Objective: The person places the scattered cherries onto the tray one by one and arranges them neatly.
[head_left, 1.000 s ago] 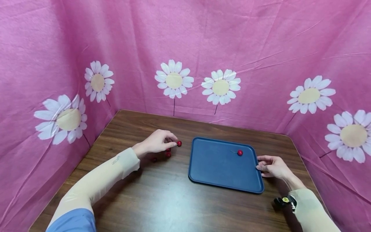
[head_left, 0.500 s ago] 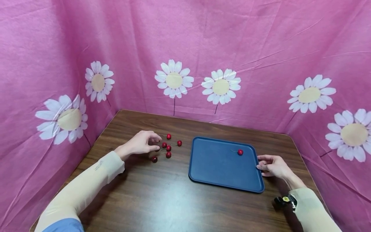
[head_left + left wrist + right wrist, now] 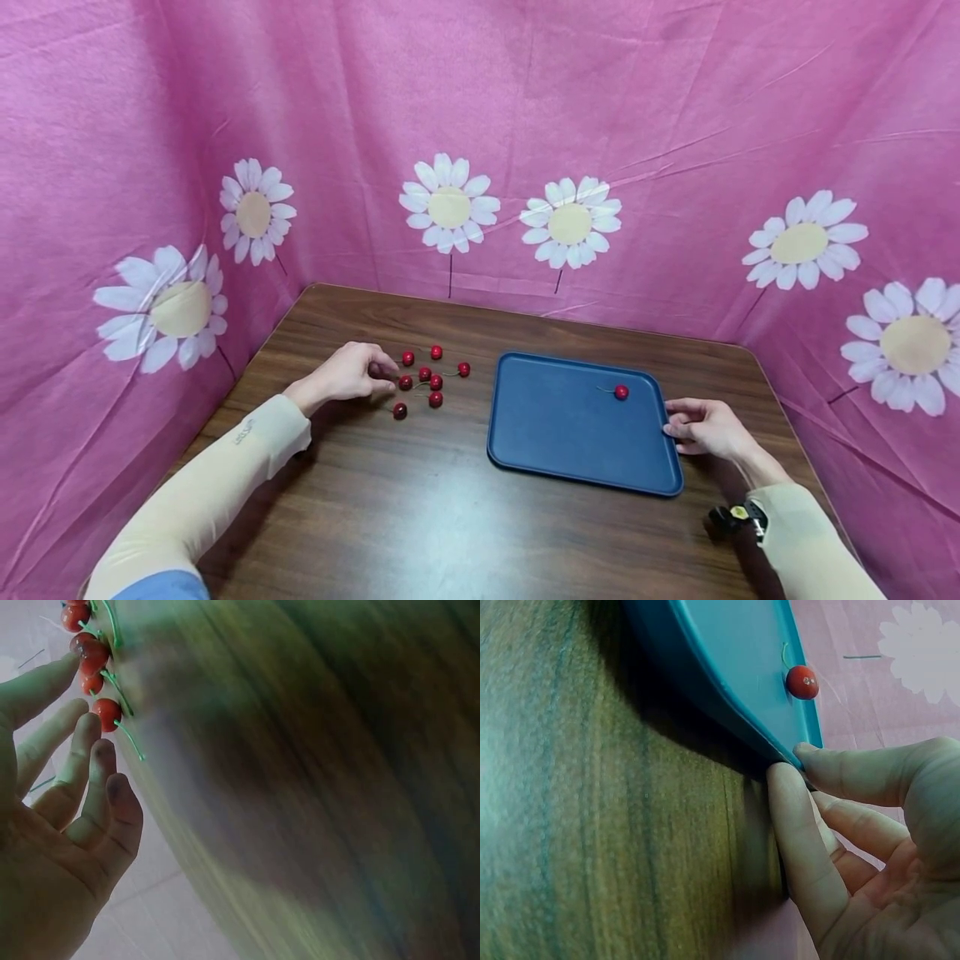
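Several red cherries with thin green stems lie loosely grouped on the table left of the tray; one cherry (image 3: 400, 411) is nearest the front. Just left of the group hovers my left hand (image 3: 345, 371), its fingers slightly bent and spread, holding nothing. In the left wrist view the fingertips (image 3: 84, 726) appear close to a cherry (image 3: 106, 714); contact is hard to tell. A blue rectangular tray (image 3: 570, 442) carries a single cherry (image 3: 621, 392) near its far right corner. My right hand (image 3: 708, 429) pinches the tray's right rim, thumb on the rim and fingers under it.
The brown wood-grain table (image 3: 420, 517) ends at a pink cloth (image 3: 510, 100) with white daisies, which hangs behind and on both sides. A dark wrist device (image 3: 738, 518) is worn at the right sleeve.
My left hand has drawn back to the left, uncovering several cherries that it hid before. The right hand keeps its grip, and the tray stays about where it was.
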Motion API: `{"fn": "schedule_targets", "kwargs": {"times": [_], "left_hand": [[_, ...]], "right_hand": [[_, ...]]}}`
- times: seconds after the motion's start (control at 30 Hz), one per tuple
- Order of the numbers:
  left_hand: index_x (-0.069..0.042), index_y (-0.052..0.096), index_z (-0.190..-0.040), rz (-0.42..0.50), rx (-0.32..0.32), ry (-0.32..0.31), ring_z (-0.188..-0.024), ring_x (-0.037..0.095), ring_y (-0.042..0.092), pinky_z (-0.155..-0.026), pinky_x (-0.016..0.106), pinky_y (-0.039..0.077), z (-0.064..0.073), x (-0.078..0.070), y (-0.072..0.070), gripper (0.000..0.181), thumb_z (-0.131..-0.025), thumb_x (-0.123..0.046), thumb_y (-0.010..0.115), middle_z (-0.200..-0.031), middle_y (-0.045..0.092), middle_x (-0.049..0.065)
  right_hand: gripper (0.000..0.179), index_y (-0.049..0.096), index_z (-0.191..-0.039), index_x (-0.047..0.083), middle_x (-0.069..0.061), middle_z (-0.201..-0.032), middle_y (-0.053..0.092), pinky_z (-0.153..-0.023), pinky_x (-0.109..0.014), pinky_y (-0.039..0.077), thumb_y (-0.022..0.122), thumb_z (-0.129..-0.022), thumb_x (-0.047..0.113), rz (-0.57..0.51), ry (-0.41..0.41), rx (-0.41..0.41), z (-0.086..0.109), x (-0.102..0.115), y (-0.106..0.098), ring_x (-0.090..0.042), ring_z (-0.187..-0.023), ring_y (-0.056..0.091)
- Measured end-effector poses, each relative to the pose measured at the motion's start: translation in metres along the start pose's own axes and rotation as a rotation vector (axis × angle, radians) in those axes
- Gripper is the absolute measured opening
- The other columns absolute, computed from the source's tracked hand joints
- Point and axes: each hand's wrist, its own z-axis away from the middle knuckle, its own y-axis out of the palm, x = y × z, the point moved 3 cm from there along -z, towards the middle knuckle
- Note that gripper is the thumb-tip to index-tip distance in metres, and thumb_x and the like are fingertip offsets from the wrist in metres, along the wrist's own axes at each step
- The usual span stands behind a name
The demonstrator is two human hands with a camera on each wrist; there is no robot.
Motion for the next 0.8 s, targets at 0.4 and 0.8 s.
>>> {"fn": "schedule_targets", "kwargs": {"times": [0.4,0.8], "left_hand": [[-0.02,0.091,-0.106,-0.08,0.026,0.033,-0.087,0.01,0.07,-0.08,0.032,0.057,-0.008,0.0,0.014,0.013,-0.094,-0.024,0.091,-0.096,0.079,-0.005],[-0.023,0.091,-0.096,-0.079,-0.001,0.047,-0.083,0.004,0.068,-0.08,0.033,0.057,-0.01,-0.004,0.015,0.005,-0.096,-0.019,0.087,-0.096,0.08,-0.007]], "right_hand": [[0.064,0.042,-0.154,-0.024,0.009,-0.09,0.075,-0.072,-0.031,0.069,0.074,-0.103,-0.002,0.007,0.001,0.004,0.0,0.0,0.0,-0.002,-0.081,0.074],[0.064,0.043,-0.155,-0.023,0.006,-0.093,0.075,-0.073,-0.032,0.069,0.075,-0.104,0.0,0.036,0.007,-0.004,0.0,0.0,-0.001,-0.004,-0.082,0.074]]}}
